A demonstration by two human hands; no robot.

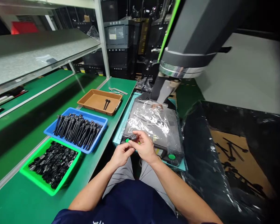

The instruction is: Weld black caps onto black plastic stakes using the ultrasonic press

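Above my lap, at the front edge of a plastic-covered machine base (pixel 151 119), both of my hands are close together. Between thumb and fingers, my right hand (pixel 143 147) grips a small black round part (pixel 133 137). My left hand (pixel 122 154) is just left of it, its fingers pinched near the same part; what they hold, if anything, is hidden. A blue tray (pixel 104 124) of long black screw-like rods and a green tray (pixel 25 169) of small black round parts lie to the left. Behind them, a brown tray (pixel 93 101) holds two black rods.
A large dark machine head (pixel 186 53) hangs over the base. On the right stands a box lined with black plastic (pixel 200 149), with black rods inside. Wrenches (pixel 119 91) lie on the green bench (pixel 121 83); a metal shelf (pixel 49 49) overhangs it at left.
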